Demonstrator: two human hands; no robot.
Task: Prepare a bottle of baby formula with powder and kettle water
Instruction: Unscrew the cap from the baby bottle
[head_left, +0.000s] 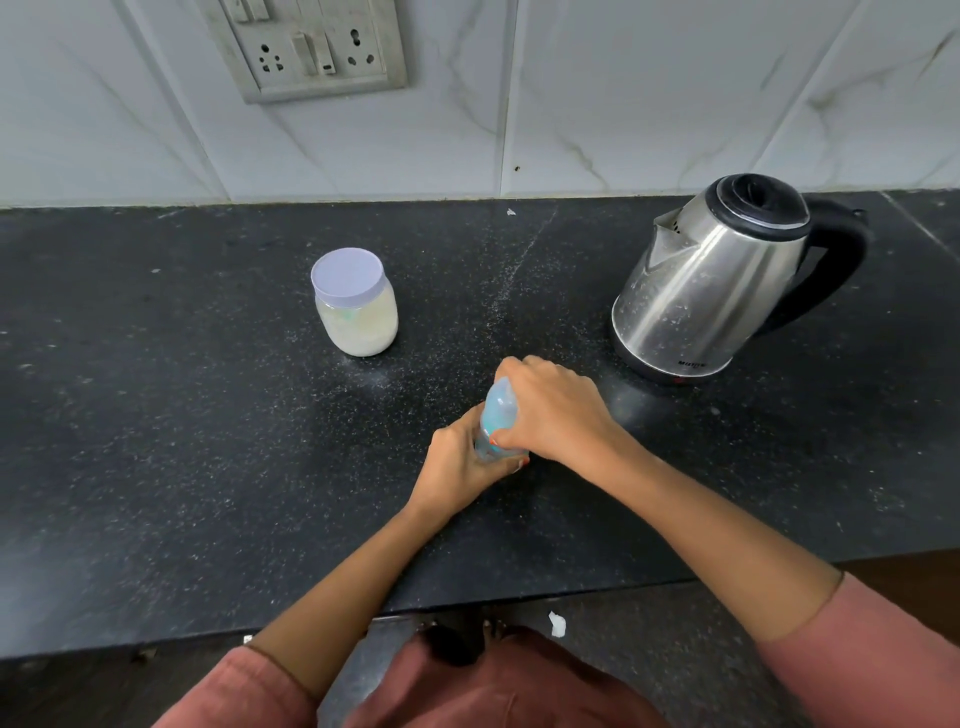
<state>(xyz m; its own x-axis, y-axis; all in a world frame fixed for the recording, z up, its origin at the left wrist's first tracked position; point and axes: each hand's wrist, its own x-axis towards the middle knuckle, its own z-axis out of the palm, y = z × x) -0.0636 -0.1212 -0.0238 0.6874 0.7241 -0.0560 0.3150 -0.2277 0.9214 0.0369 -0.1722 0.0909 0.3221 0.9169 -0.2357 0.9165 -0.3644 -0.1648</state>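
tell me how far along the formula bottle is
Early. Nothing looks done: the powder jar is lidded and the kettle stands apart, lid shut. In hand: the left hand grips the baby bottle low, the right hand grips its top. Left: powder, water, closing.

A black speckled counter fills the middle of the view, its front edge running across at 6 o'clock. White marbled wall tiles rise behind it at 12 o'clock. A grey socket panel with switches sits on the tiles at 11 o'clock. A tiny white fleck lies on the counter near the wall. At 6 o'clock, a crumpled white scrap lies on the dark floor.
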